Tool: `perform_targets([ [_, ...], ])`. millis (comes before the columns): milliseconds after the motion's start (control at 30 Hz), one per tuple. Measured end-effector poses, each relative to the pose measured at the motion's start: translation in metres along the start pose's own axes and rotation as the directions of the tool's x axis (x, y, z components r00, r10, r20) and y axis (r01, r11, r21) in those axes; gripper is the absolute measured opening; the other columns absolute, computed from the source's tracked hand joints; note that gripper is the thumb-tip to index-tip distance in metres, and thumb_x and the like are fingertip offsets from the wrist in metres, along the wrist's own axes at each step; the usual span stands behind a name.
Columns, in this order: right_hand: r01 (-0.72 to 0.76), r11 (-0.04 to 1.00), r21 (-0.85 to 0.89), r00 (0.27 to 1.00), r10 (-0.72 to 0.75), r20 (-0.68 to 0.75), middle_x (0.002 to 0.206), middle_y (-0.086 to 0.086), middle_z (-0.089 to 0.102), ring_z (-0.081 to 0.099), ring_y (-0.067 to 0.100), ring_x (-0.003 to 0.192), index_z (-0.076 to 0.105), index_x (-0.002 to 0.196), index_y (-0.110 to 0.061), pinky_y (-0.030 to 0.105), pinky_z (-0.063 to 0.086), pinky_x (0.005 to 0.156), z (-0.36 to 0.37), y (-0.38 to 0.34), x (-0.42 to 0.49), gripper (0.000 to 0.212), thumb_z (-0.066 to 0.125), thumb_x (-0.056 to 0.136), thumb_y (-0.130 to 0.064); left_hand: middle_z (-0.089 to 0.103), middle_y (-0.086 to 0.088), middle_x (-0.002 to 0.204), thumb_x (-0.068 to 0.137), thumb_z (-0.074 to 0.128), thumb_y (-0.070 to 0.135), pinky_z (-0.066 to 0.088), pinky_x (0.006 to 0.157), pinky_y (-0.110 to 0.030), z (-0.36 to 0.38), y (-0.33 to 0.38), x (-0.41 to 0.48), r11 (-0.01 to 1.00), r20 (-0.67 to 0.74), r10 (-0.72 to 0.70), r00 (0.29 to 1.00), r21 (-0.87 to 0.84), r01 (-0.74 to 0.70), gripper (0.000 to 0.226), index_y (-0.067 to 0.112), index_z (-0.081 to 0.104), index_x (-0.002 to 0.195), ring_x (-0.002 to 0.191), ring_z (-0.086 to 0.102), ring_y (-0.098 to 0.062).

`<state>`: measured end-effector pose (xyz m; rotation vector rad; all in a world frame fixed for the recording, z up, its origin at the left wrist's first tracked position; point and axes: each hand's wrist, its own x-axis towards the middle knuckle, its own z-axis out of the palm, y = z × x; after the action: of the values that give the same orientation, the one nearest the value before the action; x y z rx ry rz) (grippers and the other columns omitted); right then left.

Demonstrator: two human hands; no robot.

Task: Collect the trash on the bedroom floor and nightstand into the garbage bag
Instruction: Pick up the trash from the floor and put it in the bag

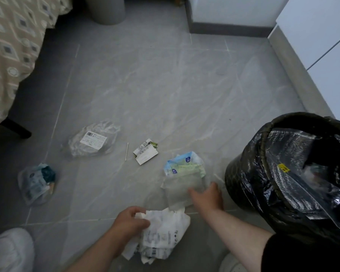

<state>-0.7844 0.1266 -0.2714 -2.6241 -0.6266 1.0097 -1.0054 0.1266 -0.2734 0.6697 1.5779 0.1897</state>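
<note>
Underfoot, a grey tiled floor (165, 85) is seen, bordered on its left edge by a patterned bed (12, 46). At the floor's right edge a black garbage bag (283, 183) is held open in a bin. By the near edge, a crumpled white printed wrapper (165, 232) is pinched by the left hand (130, 220). Just beyond it, a clear wrapper with a blue-green pack (183, 179) is touched by the right hand (206, 197); whether it is gripped cannot be told through the blur. Toward the left edge lie a clear labelled bag (92, 142) and a small teal-filled pouch (37, 183). Mid-floor, a folded card (145, 152) and a cotton swab (126, 151) are left side by side.
</note>
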Motion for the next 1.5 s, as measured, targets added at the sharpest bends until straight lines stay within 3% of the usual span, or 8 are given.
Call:
perform_targets([
  [167,-0.135,0.991,0.005,0.987,0.133,0.094,0.118,0.013,0.060,0.060,0.031,0.106,0.046,0.113,-0.008,0.027,0.046,0.079,0.010,-0.013,0.007,0.040,0.064,0.078,-0.015,0.068,-0.016,0.095,0.044,0.069,0.010,0.055,0.074,-0.042,-0.027,-0.005,0.004,1.000,0.001,-0.011,1.000,0.019,0.011,0.052,0.016,0.065,0.096,0.085,0.067,-0.034],
  [300,-0.129,0.990,0.051,0.978,0.118,0.170,0.107,0.015,0.068,0.064,0.033,0.100,0.066,0.104,-0.003,0.027,0.045,0.072,0.006,-0.016,0.003,0.026,0.053,0.081,-0.005,0.069,-0.025,0.093,0.053,0.065,0.000,0.055,0.077,-0.050,-0.043,-0.004,-0.004,0.999,0.071,-0.022,0.997,-0.043,0.025,0.044,0.008,0.068,0.096,0.089,0.067,-0.043],
  [533,0.004,0.941,0.339,0.946,-0.114,0.304,0.083,0.011,0.065,0.059,0.022,0.065,0.063,0.083,-0.009,0.026,0.048,0.050,-0.039,-0.061,-0.034,0.018,0.051,0.078,0.002,0.063,-0.022,0.078,0.078,0.038,-0.017,0.047,0.062,-0.033,-0.067,0.016,-0.033,0.952,0.065,0.046,0.997,-0.305,-0.024,0.029,-0.003,0.058,0.093,0.068,0.059,-0.031],
  [933,0.445,0.752,0.486,0.850,-0.525,0.033,0.090,0.010,0.071,0.064,0.017,0.076,0.068,0.083,-0.012,0.030,0.055,0.064,-0.228,-0.100,-0.102,0.003,0.065,0.084,-0.012,0.067,-0.020,0.072,0.078,0.047,-0.018,0.053,0.046,-0.029,-0.045,0.143,-0.145,0.854,0.107,0.478,0.872,-0.287,-0.433,0.025,-0.004,0.058,0.095,0.057,0.066,-0.026],
  [1100,0.550,0.706,0.446,0.829,-0.525,-0.192,0.096,0.021,0.069,0.066,0.038,0.086,0.065,0.092,-0.004,0.045,0.055,0.071,-0.315,-0.072,-0.076,0.022,0.065,0.082,-0.024,0.062,-0.016,0.062,0.054,0.062,-0.001,0.045,0.041,-0.022,0.019,0.202,-0.197,0.742,0.141,0.670,0.729,-0.096,-0.664,0.023,0.007,0.063,0.076,0.049,0.057,-0.022],
  [1233,0.597,0.644,0.478,0.802,-0.471,-0.366,0.084,0.004,0.073,0.068,0.023,0.083,0.068,0.084,-0.017,0.032,0.055,0.069,-0.366,-0.031,-0.058,0.003,0.066,0.084,-0.018,0.059,-0.019,0.069,0.048,0.072,0.016,0.043,0.058,-0.033,0.087,0.234,-0.209,0.683,0.213,0.712,0.669,0.008,-0.730,0.033,0.018,0.067,0.081,0.060,0.052,-0.026],
  [1367,0.565,0.633,0.529,0.818,-0.348,-0.459,0.076,0.001,0.072,0.069,0.023,0.077,0.068,0.080,-0.019,0.045,0.056,0.074,-0.384,0.011,-0.034,0.005,0.066,0.081,-0.015,0.052,-0.006,0.057,0.056,0.068,0.017,0.037,0.053,-0.030,0.161,0.244,-0.207,0.567,0.250,0.781,0.573,0.100,-0.817,0.027,0.026,0.068,0.082,0.052,0.043,-0.016],
  [1500,0.555,0.666,0.498,0.808,-0.289,-0.514,0.064,0.010,0.063,0.056,0.019,0.059,0.062,0.073,-0.012,0.035,0.043,0.058,-0.386,0.037,-0.013,0.007,0.063,0.076,-0.018,0.041,0.007,0.048,0.069,0.073,0.007,0.032,0.047,-0.021,0.222,0.233,-0.193,0.487,0.278,0.799,0.534,0.221,-0.845,0.023,0.021,0.062,0.084,0.045,0.036,-0.006],
])
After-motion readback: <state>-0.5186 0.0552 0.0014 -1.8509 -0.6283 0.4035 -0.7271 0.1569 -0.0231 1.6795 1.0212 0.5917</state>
